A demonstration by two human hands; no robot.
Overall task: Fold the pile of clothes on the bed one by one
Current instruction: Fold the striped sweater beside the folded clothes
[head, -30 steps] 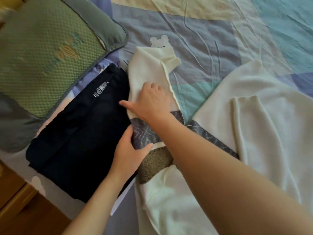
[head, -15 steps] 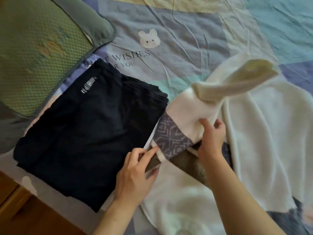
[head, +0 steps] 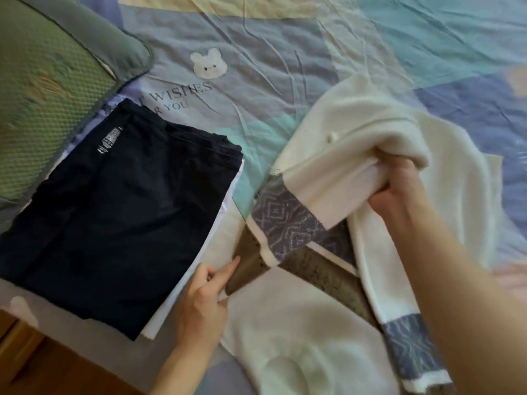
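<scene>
A cream knit sweater [head: 339, 138] with grey-blue patterned bands and a brown stripe lies on the right half of the bed. My right hand [head: 399, 183] grips a bunched fold of its cream sleeve, lifted above the body of the garment. My left hand [head: 205, 297] pinches the sweater's left edge at the brown stripe and holds it down. To the left lies a folded dark navy garment [head: 119, 212] with a small white print, on top of a folded white piece [head: 225, 223] whose edge shows.
A green quilted pillow [head: 42, 89] occupies the upper left corner. The patchwork bedsheet [head: 256, 67] with a bunny print and lettering spreads behind the clothes. The wooden bed frame [head: 42, 366] runs along the lower left edge.
My right hand has carried the cream sleeve from over the navy garment across to the right, onto the sweater's body. My left hand slid slightly down the edge, still holding it.
</scene>
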